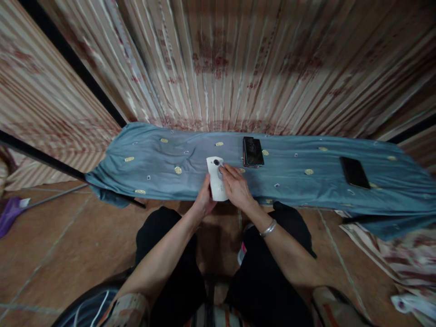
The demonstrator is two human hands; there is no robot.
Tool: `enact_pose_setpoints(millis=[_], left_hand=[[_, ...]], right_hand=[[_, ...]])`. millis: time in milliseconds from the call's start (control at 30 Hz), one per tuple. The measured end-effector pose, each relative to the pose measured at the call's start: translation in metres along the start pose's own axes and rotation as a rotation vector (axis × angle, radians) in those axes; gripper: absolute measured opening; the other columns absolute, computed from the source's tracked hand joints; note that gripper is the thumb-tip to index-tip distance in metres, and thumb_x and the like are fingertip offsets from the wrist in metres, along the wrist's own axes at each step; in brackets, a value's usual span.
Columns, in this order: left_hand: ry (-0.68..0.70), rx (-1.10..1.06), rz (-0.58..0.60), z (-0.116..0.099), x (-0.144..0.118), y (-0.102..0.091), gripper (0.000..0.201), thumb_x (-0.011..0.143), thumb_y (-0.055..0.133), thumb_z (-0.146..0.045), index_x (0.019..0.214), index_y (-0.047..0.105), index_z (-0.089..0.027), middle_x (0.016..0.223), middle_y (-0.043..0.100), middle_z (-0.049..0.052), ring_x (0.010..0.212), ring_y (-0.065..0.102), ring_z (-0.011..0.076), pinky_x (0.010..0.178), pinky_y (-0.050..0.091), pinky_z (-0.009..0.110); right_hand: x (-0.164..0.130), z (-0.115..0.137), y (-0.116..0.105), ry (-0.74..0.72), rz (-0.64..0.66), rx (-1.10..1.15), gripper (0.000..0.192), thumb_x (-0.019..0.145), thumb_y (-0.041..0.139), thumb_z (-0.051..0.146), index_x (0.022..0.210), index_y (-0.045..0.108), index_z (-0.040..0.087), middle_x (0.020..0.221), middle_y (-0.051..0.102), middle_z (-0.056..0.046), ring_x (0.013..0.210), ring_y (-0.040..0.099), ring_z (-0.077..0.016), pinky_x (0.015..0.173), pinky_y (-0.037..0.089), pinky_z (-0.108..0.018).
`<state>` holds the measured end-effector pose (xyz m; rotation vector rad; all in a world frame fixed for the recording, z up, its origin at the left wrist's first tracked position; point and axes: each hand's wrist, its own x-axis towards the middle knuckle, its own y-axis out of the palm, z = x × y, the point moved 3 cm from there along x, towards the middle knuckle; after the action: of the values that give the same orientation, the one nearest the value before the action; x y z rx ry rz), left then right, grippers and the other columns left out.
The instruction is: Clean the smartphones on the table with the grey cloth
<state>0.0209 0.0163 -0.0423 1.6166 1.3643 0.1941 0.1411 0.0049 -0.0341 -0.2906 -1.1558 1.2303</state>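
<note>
A white phone [217, 184], its back with a round dark camera lens turned up, is held over the front edge of the cloth-covered bench. My left hand [205, 197] grips it from the left and below, fingers wrapped behind. Against its right side rests my right hand [236, 185], with fingertips touching the back just beside the lens; whether they pinch anything there is too small to see. To the right of my hands lies a small stack of dark phones [253, 151] with a glossy black screen on top. Farther right, a single black phone [354, 172] lies flat.
A blue cloth [197, 156] with yellow patterns covers the long narrow bench. Pleated striped curtains [218, 68] hang directly behind it. Dark metal bars [75, 63] slant at the left. A purple dustpan-like object [12, 213] lies on the tiled floor, lower left.
</note>
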Motion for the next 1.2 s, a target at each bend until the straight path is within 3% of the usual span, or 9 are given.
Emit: enact_pose_setpoints(millis=[367,500,700,833,967,1200], left_hand=[[0.013,0.042,-0.192,-0.008,-0.002,0.000,0.045,0.109,0.041,-0.041,0.125,0.072,-0.013,0.106,0.083,0.011,0.114,0.077,0.0233,0.105,0.058,0.031],[-0.012,0.031,-0.134,-0.005,-0.006,0.007,0.046,0.110,0.038,-0.040,0.126,0.072,-0.014,0.115,0.082,0.013,0.121,0.074,0.0247,0.108,0.058,0.035],[-0.025,0.008,-0.124,0.003,-0.012,0.017,0.048,0.111,0.034,-0.037,0.138,0.066,-0.012,0.126,0.079,0.012,0.133,0.068,0.0283,0.117,0.051,0.039],[-0.041,-0.006,-0.046,0.013,-0.012,0.019,0.050,0.111,0.035,-0.038,0.147,0.060,-0.014,0.134,0.076,0.013,0.137,0.065,0.0257,0.122,0.046,0.041],[-0.026,0.017,-0.046,0.020,-0.012,0.016,0.048,0.111,0.039,-0.034,0.149,0.059,-0.014,0.138,0.074,0.012,0.138,0.064,0.0253,0.123,0.044,0.038],[-0.047,0.028,-0.020,0.021,-0.009,0.014,0.050,0.111,0.036,-0.036,0.150,0.060,-0.016,0.133,0.077,0.011,0.131,0.069,0.0231,0.119,0.046,0.037]], right_hand=[[-0.015,0.031,0.015,-0.155,0.021,0.089,0.050,0.104,0.038,0.012,0.145,0.067,0.016,0.151,0.065,-0.014,0.141,0.056,-0.0274,0.123,0.048,-0.050],[-0.012,0.028,0.011,-0.156,0.028,0.080,0.049,0.103,0.038,0.011,0.143,0.067,0.011,0.151,0.064,-0.017,0.142,0.054,-0.0284,0.124,0.047,-0.049],[-0.003,0.023,-0.001,-0.089,0.061,0.086,0.051,0.103,0.039,0.011,0.146,0.065,0.018,0.155,0.062,-0.013,0.145,0.054,-0.0290,0.126,0.045,-0.052],[0.002,0.016,-0.004,-0.073,0.053,0.056,0.051,0.102,0.041,0.012,0.148,0.064,0.016,0.156,0.061,-0.014,0.145,0.053,-0.0298,0.127,0.042,-0.053],[0.007,0.009,-0.006,-0.071,0.044,0.024,0.049,0.101,0.042,0.011,0.144,0.065,0.010,0.155,0.060,-0.018,0.145,0.053,-0.0297,0.128,0.041,-0.052],[0.011,-0.003,-0.007,-0.024,0.041,0.007,0.057,0.097,0.043,0.005,0.151,0.059,0.016,0.157,0.058,-0.015,0.147,0.050,-0.0288,0.127,0.042,-0.053]])
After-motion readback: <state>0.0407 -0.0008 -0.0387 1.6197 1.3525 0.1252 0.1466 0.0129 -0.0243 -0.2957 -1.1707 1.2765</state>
